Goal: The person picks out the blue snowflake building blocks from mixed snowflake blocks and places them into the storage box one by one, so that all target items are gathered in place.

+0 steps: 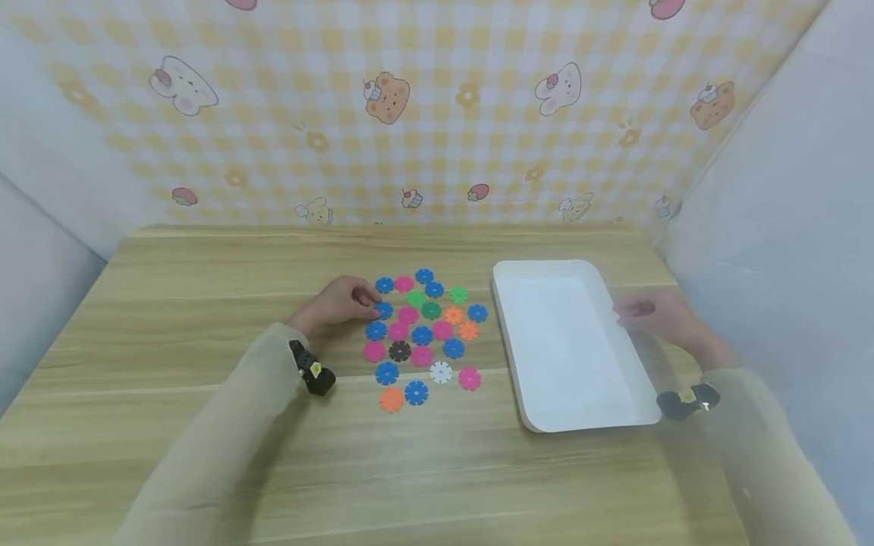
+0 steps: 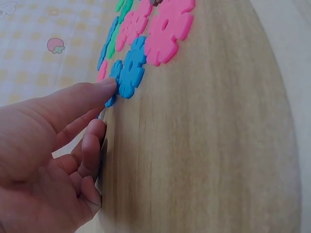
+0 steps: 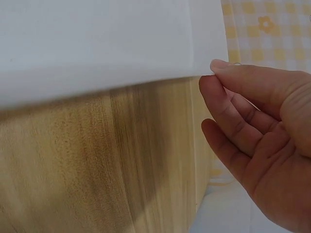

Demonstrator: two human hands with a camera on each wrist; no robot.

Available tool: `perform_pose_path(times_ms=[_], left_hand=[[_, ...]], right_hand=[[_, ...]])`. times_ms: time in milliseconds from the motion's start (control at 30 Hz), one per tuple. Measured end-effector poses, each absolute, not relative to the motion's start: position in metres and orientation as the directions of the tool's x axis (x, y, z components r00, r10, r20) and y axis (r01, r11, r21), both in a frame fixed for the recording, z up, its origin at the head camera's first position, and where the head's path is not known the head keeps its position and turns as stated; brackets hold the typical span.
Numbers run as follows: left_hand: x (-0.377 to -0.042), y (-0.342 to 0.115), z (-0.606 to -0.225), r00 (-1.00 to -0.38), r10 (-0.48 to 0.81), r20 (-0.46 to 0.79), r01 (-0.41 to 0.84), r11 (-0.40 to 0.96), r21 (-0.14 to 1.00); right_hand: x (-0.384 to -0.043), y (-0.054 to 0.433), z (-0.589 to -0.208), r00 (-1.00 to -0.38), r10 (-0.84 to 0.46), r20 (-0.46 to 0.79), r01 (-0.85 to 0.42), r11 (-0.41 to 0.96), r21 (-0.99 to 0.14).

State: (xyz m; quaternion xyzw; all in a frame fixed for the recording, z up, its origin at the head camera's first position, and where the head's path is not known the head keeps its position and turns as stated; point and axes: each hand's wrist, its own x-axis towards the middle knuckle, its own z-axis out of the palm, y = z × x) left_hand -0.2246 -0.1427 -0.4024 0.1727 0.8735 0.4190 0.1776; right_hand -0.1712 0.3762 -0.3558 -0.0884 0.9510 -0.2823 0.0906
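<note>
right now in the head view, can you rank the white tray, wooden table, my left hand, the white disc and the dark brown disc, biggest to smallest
1. wooden table
2. white tray
3. left hand
4. white disc and dark brown disc: they look alike, so not ranked

White tray partly past the right wrist view's edges, blue disc partly behind left grip
</note>
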Motion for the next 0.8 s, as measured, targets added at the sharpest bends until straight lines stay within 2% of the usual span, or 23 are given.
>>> perform_pose_path(times_ms=[800], left_hand=[[-0.2247, -0.1339, -0.4016, -0.886, 0.397, -0.242, 0.082, 0.645, 0.76]], right_hand=[[-0.1688, 0.3734, -0.3543, -0.965, -0.214, -0.152, -0.091, 0.817, -0.57]])
